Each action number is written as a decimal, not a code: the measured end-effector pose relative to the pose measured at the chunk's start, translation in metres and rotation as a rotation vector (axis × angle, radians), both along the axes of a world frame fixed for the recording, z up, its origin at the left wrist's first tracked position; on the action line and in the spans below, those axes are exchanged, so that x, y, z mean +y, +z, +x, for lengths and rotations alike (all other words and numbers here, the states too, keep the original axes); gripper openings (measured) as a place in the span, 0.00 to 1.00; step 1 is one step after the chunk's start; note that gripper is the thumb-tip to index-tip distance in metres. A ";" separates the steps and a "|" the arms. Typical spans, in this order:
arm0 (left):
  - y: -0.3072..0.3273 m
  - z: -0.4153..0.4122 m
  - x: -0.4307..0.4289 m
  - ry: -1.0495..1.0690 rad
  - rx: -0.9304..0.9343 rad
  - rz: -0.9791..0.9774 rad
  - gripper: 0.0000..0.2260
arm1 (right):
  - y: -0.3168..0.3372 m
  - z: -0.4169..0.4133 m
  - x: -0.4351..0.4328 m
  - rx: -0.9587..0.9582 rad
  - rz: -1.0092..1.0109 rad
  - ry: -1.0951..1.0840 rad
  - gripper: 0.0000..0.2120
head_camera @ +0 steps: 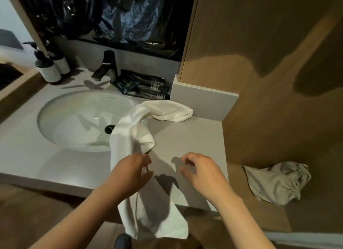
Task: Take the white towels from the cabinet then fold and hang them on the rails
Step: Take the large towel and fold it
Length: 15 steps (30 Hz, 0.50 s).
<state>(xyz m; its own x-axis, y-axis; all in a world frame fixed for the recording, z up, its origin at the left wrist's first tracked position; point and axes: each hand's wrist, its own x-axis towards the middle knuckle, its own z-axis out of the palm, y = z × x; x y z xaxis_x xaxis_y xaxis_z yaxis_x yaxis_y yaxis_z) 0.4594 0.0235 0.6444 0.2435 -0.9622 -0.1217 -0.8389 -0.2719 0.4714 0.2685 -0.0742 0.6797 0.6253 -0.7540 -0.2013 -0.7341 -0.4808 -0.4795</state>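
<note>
The grip of the left hand [133, 172] is pinching the white towel [130, 133] mid-length; the right hand [200, 171] is hovering beside it, loosely spread, holding nothing. The towel is trailing across the table [194, 137] and drooping off its front edge, looking soft, light and limp, best taken by its corners.

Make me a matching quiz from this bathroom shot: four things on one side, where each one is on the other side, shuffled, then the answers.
Things
1. white towel
2. faucet
3. grey cloth
4. pump bottles

Places
A. behind the basin
B. crumpled on the brown ledge right of the counter
C. far left corner of the counter
D. trailing across the counter and over its front edge

Pairs: 1-D, 2-A, 3-B, 4-C
</note>
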 end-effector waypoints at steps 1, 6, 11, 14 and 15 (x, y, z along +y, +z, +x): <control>-0.003 0.006 0.005 0.012 0.004 0.000 0.11 | -0.004 0.006 0.004 0.000 0.012 0.001 0.13; -0.012 0.025 0.024 0.052 0.033 -0.001 0.10 | -0.020 0.026 0.023 0.016 0.062 -0.016 0.14; -0.022 0.040 0.039 0.125 0.100 -0.059 0.13 | -0.036 0.031 0.037 0.010 0.098 -0.030 0.13; -0.028 0.045 0.047 0.179 0.125 -0.065 0.18 | -0.042 0.031 0.043 -0.001 0.126 -0.034 0.12; -0.029 0.044 0.049 0.190 0.137 -0.059 0.20 | -0.044 0.031 0.046 -0.009 0.136 -0.041 0.12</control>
